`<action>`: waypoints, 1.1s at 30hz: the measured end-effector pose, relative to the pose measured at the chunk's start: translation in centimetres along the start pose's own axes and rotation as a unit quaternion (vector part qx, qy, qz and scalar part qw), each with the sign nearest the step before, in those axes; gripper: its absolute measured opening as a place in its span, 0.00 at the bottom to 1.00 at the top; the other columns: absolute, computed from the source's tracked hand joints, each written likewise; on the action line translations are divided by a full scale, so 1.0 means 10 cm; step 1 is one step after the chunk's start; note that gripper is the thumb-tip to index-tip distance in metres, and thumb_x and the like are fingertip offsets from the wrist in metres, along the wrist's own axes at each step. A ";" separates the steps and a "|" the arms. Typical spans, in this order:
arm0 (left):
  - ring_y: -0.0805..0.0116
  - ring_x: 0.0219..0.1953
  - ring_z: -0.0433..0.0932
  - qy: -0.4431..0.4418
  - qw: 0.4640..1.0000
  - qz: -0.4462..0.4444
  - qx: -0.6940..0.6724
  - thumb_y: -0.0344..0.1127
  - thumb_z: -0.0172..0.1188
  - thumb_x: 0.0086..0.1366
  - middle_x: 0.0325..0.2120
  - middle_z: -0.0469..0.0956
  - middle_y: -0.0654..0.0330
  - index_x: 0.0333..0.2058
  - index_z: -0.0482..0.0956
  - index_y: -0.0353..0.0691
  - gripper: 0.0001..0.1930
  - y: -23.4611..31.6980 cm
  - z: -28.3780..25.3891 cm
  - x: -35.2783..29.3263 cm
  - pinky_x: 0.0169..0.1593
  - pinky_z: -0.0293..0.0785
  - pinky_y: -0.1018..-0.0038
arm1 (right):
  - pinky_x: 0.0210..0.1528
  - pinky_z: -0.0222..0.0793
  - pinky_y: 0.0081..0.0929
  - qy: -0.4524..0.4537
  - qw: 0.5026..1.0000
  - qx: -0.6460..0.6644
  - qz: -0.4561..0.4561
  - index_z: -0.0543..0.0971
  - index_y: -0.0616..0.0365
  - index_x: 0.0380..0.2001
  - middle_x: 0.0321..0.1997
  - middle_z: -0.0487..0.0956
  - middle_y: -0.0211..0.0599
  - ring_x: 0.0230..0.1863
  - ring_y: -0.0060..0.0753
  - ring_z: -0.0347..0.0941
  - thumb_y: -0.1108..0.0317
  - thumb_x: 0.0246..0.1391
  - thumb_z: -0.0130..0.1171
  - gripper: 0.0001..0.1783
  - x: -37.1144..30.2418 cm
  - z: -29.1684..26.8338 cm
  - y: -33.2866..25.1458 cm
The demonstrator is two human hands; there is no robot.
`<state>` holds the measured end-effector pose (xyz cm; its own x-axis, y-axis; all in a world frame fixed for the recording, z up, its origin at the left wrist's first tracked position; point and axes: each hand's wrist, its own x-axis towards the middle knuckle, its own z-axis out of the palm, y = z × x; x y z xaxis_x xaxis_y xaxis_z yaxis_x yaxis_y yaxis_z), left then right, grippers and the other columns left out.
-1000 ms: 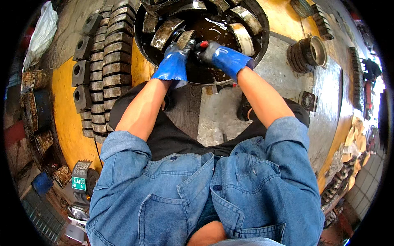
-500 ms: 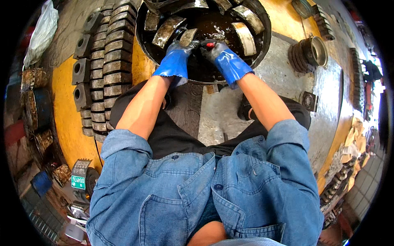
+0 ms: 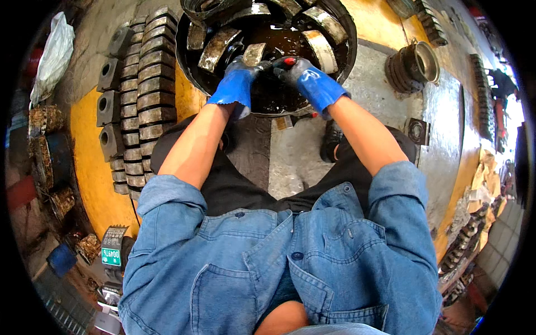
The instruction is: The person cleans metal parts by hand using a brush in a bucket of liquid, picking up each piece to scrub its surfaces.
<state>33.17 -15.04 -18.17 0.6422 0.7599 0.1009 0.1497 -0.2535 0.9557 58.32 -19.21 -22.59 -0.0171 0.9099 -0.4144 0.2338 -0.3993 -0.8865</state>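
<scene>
Both my hands wear blue gloves with dark, oily fingers and work over a large round basin (image 3: 350, 58) of dark, oily liquid. My left hand (image 3: 243, 75) is closed at the near end of a short curved metal segment (image 3: 254, 53). In my right hand (image 3: 309, 77) is a small tool with a red end (image 3: 289, 61), its working part hidden by the glove and the dark liquid. The fingertips of both hands almost meet. Around them in the basin lie more curved segments, among them a long worn one (image 3: 219, 49) and a pale one (image 3: 319, 50).
Left of the basin stand long rows of stacked metal segments (image 3: 157, 84) and several grey blocks with holes (image 3: 108, 109). A metal ring-shaped part (image 3: 412, 67) sits at the right, with a small square block (image 3: 417, 132) nearer. A plastic bag (image 3: 54, 58) hangs far left.
The basin and floor have shifted slightly left and down in view. My hands stay close together with the segment and the red-ended tool; the right one has moved slightly.
</scene>
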 end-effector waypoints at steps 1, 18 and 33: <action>0.36 0.53 0.78 0.007 0.999 0.024 0.032 0.49 0.71 0.56 0.45 0.81 0.34 0.49 0.82 0.32 0.29 -0.13 -0.14 -0.09 0.55 0.75 0.58 | 0.55 0.76 0.31 0.033 0.972 -0.216 -0.082 0.84 0.51 0.49 0.49 0.86 0.33 0.49 0.28 0.81 0.58 0.61 0.64 0.16 -0.25 0.20 -0.45; 0.58 0.53 0.79 -0.007 0.938 -0.260 0.228 0.51 0.65 0.67 0.52 0.81 0.48 0.59 0.75 0.35 0.30 0.69 0.74 0.40 0.55 0.75 0.64 | 0.50 0.75 0.44 0.190 0.935 -0.296 -0.042 0.83 0.52 0.44 0.41 0.84 0.52 0.45 0.49 0.82 0.50 0.66 0.49 0.21 -0.91 -0.41 -0.22; 0.68 0.50 0.77 -0.038 0.911 -0.349 -0.214 0.54 0.50 0.76 0.51 0.81 0.58 0.56 0.79 0.38 0.26 0.52 0.34 0.52 0.59 0.69 0.72 | 0.52 0.77 0.35 0.169 0.947 -0.226 0.152 0.86 0.44 0.45 0.44 0.87 0.38 0.46 0.40 0.83 0.49 0.56 0.66 0.18 -1.03 -0.84 -0.96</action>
<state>39.85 -14.46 -13.65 0.5551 0.5987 -0.5774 0.2453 0.5454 0.8014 64.45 -23.81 -8.03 0.4115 0.7756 -0.4787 0.5726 -0.6286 -0.5262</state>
